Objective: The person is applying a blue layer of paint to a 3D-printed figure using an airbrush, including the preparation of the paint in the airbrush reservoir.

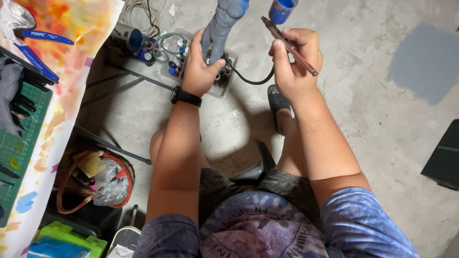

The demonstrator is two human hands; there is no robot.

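The left hand is closed around the lower end of a gray figure, thumb pressed across its front and fingers wrapped behind. The figure rises up and slightly right from that grip, and its top runs out of the picture. A black watch sits on the wrist just below the hand.

The right hand pinches an airbrush between thumb and fingers, much like a pen. The slim metallic body crosses the grip on a slant: its tip points up and left toward the figure, stopping just short of it, and its rear end sticks out down and right past the knuckles. A blue cup sits on the airbrush just above the fingers. A black hose curves from under this hand toward the left hand.

Directly behind the left hand, on the concrete floor, lies a clear tray of small bottles. Far left of both grips, blue pliers rest on a paint-stained sheet.
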